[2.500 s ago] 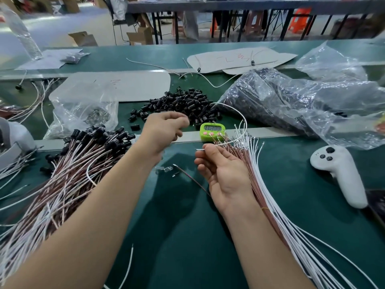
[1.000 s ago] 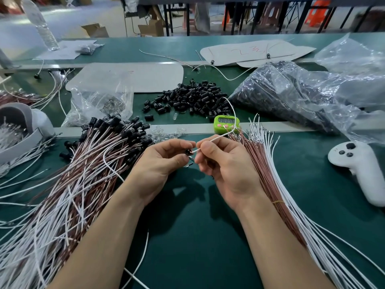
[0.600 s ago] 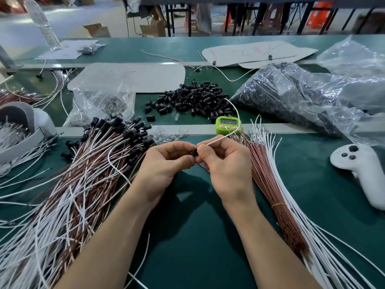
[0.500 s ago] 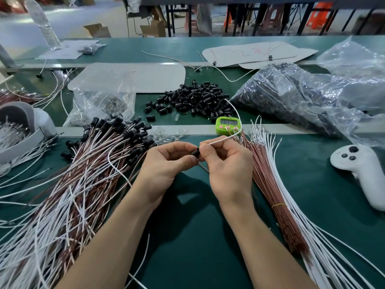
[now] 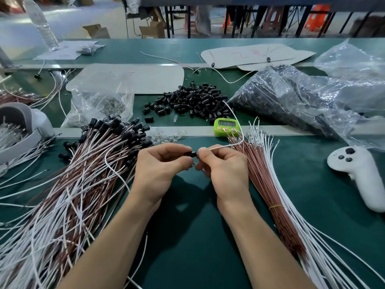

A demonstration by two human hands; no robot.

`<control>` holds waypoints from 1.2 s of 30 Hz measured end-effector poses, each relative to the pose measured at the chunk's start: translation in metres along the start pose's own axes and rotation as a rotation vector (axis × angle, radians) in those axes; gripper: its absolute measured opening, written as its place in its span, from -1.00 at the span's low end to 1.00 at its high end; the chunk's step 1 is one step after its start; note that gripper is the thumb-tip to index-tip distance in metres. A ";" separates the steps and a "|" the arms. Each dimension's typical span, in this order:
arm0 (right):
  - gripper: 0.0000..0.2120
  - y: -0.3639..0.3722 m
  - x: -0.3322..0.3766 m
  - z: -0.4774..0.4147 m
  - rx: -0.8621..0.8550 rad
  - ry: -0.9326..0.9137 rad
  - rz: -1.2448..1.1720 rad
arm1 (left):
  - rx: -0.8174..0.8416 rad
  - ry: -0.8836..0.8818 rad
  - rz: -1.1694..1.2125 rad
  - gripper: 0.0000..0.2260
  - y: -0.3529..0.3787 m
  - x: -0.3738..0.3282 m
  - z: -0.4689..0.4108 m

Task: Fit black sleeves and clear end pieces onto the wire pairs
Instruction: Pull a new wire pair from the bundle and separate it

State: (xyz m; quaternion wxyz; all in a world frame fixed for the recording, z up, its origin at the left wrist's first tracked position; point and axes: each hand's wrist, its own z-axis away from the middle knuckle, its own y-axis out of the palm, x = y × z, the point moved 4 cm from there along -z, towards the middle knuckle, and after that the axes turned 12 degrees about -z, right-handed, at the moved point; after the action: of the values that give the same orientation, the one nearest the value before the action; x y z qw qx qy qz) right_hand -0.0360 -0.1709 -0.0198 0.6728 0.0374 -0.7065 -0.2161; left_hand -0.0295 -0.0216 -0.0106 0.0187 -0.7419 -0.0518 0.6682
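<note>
Left hand (image 5: 160, 163): I pinch one black sleeve (image 5: 190, 153) between thumb and forefinger, with its open end turned toward my other hand.
Right hand (image 5: 225, 170): my fingers curl round a white wire (image 5: 223, 145), pinched just behind its tip, which sits right at the sleeve's mouth.
Place: sleeve and wire tip meet in the air between my fingertips, above the green table (image 5: 187, 236) and on my side of the timer (image 5: 227, 125).
Doing it well: I judge that I should hold the sleeve level, keep my pinch close to the tip so the wire cannot buckle, and push straight along the bore. I cannot tell whether the pair's brown wire is already inside, so I would check that both are through.
In my grip: one sleeve, and one wire that I can see.
Loose sleeves (image 5: 187, 101): one heap, too many to count.
Clear end pieces (image 5: 168, 135): one small scatter, uncounted.
Finished wires (image 5: 93, 163): one big sheaf on my left.
Bare wires (image 5: 268, 176): one bundle on my right.
Others: one timer, one white controller (image 5: 358, 174).
</note>
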 end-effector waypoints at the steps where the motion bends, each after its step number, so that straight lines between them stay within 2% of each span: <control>1: -0.71 -0.002 0.001 0.000 -0.023 -0.024 0.017 | 0.013 0.000 -0.009 -0.71 0.001 -0.001 0.001; 6: -0.68 -0.004 0.006 0.003 -0.083 -0.163 0.071 | 0.003 0.023 -0.013 -0.68 0.010 -0.005 0.007; 10: -0.66 -0.005 0.006 0.002 -0.082 -0.194 0.113 | -0.017 0.016 0.022 -0.69 0.011 -0.007 0.009; 13: -0.67 -0.007 0.005 0.000 -0.090 -0.159 0.094 | -0.010 0.000 0.032 -0.71 0.011 -0.009 0.009; 20: -0.61 -0.001 -0.003 -0.004 0.015 0.037 -0.064 | -0.007 -0.026 -0.021 -0.66 0.009 -0.007 0.008; 24: -0.68 -0.004 -0.001 -0.005 0.044 0.059 -0.103 | -0.031 0.004 -0.043 -0.67 0.011 -0.007 0.011; 27: -0.72 -0.002 0.003 -0.004 0.132 0.070 -0.052 | -0.084 0.007 -0.049 -0.70 0.007 -0.005 0.010; 31: -0.83 -0.003 0.011 -0.003 0.231 0.084 0.034 | -0.048 -0.022 0.003 -0.77 0.008 -0.003 0.009; 36: -0.93 -0.011 0.016 -0.007 0.118 0.019 -0.010 | -0.021 -0.042 0.029 -0.83 0.011 -0.003 0.008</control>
State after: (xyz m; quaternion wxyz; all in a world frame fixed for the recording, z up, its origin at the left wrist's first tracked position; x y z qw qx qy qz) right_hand -0.0336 -0.1878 -0.0086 0.6750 0.0826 -0.7114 -0.1773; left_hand -0.0375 -0.0332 -0.0094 0.0003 -0.7286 -0.0483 0.6832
